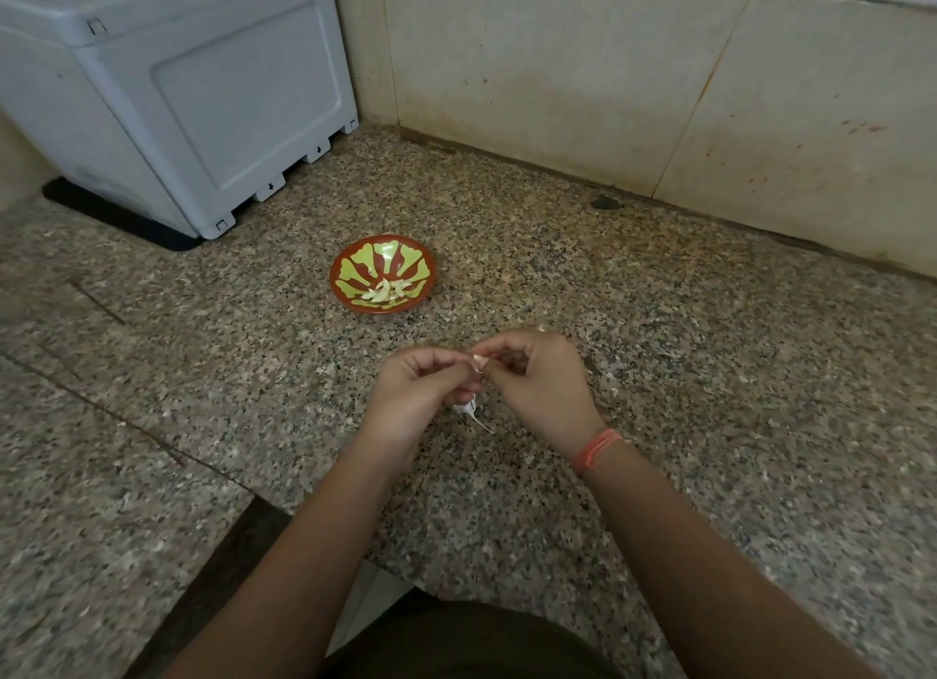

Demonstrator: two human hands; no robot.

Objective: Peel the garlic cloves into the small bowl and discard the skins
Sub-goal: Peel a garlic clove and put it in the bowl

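Note:
A small red bowl [350,262] with a green leaf pattern sits on the speckled granite counter, holding several peeled garlic cloves [385,291]. In front of it, my left hand [421,394] and my right hand [537,379] meet fingertip to fingertip, both pinching one pale garlic clove [478,359]. White papery skin [471,412] hangs down below my left hand. Most of the clove is hidden by my fingers.
A grey plastic appliance [192,90] stands on a black base at the back left. Beige tiled walls [557,70] close the corner behind the bowl. The granite counter [710,349] stretches right; its front edge drops near my body. Small skin flakes [613,391] lie right of my hands.

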